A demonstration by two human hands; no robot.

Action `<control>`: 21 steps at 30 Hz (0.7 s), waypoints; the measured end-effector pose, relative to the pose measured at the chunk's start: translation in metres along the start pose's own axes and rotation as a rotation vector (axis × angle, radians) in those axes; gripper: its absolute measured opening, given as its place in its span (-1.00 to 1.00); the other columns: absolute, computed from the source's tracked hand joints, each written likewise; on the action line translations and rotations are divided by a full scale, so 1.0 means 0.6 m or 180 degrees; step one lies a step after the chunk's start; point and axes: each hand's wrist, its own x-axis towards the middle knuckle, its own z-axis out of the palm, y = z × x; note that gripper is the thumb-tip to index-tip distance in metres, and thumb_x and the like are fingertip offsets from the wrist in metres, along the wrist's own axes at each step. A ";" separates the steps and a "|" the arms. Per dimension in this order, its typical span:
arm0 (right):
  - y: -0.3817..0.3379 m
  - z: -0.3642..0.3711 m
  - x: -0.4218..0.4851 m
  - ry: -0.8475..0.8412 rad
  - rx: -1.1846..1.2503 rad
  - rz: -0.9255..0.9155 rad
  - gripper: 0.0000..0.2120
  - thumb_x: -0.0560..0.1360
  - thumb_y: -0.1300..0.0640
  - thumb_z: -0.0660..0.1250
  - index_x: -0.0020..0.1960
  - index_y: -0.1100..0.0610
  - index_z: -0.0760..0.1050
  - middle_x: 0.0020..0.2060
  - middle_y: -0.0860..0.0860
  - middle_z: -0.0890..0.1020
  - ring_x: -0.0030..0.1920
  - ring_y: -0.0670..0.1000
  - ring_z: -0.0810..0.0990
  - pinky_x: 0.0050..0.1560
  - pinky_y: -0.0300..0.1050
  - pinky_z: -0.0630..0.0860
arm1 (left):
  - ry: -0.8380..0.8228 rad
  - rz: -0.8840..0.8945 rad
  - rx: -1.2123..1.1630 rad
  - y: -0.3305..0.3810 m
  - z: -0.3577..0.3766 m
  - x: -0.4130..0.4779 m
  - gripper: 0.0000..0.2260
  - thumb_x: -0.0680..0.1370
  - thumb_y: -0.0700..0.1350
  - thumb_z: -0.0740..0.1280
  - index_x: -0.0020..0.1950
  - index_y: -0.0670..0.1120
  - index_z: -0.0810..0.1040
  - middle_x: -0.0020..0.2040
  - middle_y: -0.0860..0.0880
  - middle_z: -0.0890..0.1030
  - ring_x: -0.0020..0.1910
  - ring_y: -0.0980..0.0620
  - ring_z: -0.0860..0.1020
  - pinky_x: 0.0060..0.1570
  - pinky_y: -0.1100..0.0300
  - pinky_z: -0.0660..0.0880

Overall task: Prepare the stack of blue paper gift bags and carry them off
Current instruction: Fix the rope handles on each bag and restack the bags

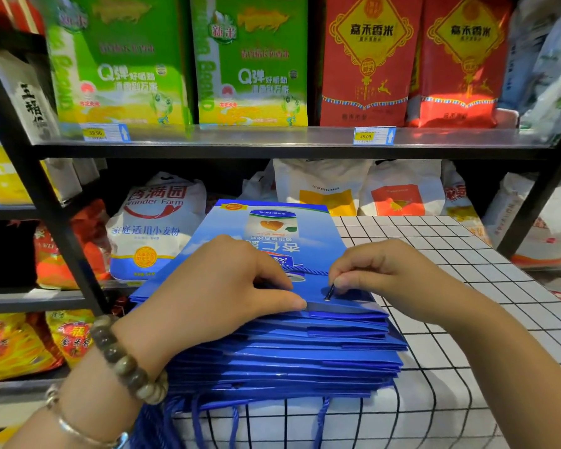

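A stack of flat blue paper gift bags point(282, 348) lies on a white checked tablecloth point(441, 367). The top bag point(272, 228) shows a printed can. My left hand point(214, 286) rests on the near end of the top bag, with its thumb pressed along the folded edge. My right hand point(379, 273) pinches the dark tip of the blue cord handle point(329, 291) at an eyelet in the top bag. The cord runs leftward under my left hand's fingers. Several other cord handles point(234, 422) hang down over the table's front edge.
A black metal shelf rack point(272, 147) stands right behind the table, with green and red rice bags above and flour sacks point(156, 228) below. More packets fill the shelves at the left point(17, 345). The tablecloth extends to the right of the stack.
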 end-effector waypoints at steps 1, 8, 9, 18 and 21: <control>-0.002 -0.002 0.002 -0.0033 -0.0033 0.0001 -0.74 0.44 0.31 0.34 -0.30 -0.01 0.57 -0.39 -0.19 0.63 -0.31 -0.23 0.57 -0.22 -0.47 0.42 | 0.0008 0.0043 0.0046 -0.001 0.000 0.000 -0.85 0.34 0.22 0.43 -0.16 0.23 0.63 -0.18 0.28 0.64 -0.14 0.27 0.56 -0.11 0.29 0.42; -0.007 -0.002 0.019 -0.0479 -0.0446 0.0093 -0.74 0.48 0.22 0.33 -0.27 -0.11 0.56 -0.32 -0.30 0.60 -0.22 -0.27 0.54 -0.09 -0.39 0.43 | 0.0198 0.0204 0.0704 -0.005 0.006 0.011 -0.55 0.38 0.33 0.09 -0.14 0.10 0.65 -0.22 0.11 0.67 -0.22 0.15 0.51 -0.24 0.23 0.39; -0.006 -0.003 0.020 -0.0420 -0.0393 0.0119 -0.75 0.48 0.21 0.33 -0.27 -0.11 0.57 -0.31 -0.28 0.61 -0.21 -0.26 0.54 -0.07 -0.33 0.46 | 0.0255 0.0196 0.0781 -0.005 0.006 0.012 -0.52 0.37 0.33 0.05 -0.14 0.08 0.65 -0.22 0.09 0.66 -0.22 0.14 0.51 -0.25 0.22 0.39; -0.007 -0.011 -0.005 -0.0555 0.0087 0.0234 -0.81 0.34 0.08 0.26 -0.14 -0.03 0.62 -0.17 -0.19 0.58 -0.09 -0.12 0.55 -0.04 -0.27 0.43 | 0.0379 0.0045 0.0979 0.023 0.006 0.005 -0.75 0.54 0.15 0.15 0.22 0.22 0.35 0.05 0.11 0.61 0.01 0.02 0.53 -0.13 0.16 0.37; -0.006 -0.003 -0.003 -0.0531 -0.0270 0.0177 -0.86 0.46 0.09 0.28 -0.18 -0.10 0.58 -0.24 -0.23 0.56 -0.19 -0.20 0.52 -0.12 -0.36 0.41 | 0.0358 0.0116 0.0923 0.033 0.008 0.002 -0.89 0.58 0.05 0.14 0.09 0.19 0.34 0.01 0.16 0.56 -0.04 0.07 0.50 -0.12 0.18 0.38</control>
